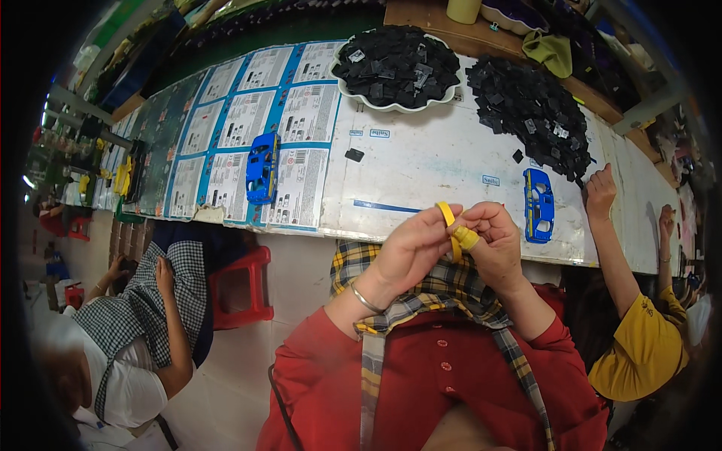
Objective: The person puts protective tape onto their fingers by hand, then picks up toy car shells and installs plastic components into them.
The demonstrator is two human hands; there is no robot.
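Room to move on the surface (421, 177): wide pale stretch between near edge and scalloped white bowl (406, 109) at the far edge. Tighter toward the right, with a blue toy car body (539, 207) close to the near edge, a heap of black pieces (530, 113) behind, and a co-worker's hand (600, 192) beside both. Hands together at the near edge: left hand (410, 244) pinched on a yellow strip (445, 213), right hand (494, 240) just beside, fingers curled. Strip narrow, bright and bent in an arc; yellow wrapping (466, 238), banded, around what looks like the right thumb. Joined to the strip or not, cannot tell. Counted: one strip, one bowlful of black pieces, one heap, two loose black pieces (354, 155), two car bodies, the second (259, 154) leftward on printed sheeting (244, 113).
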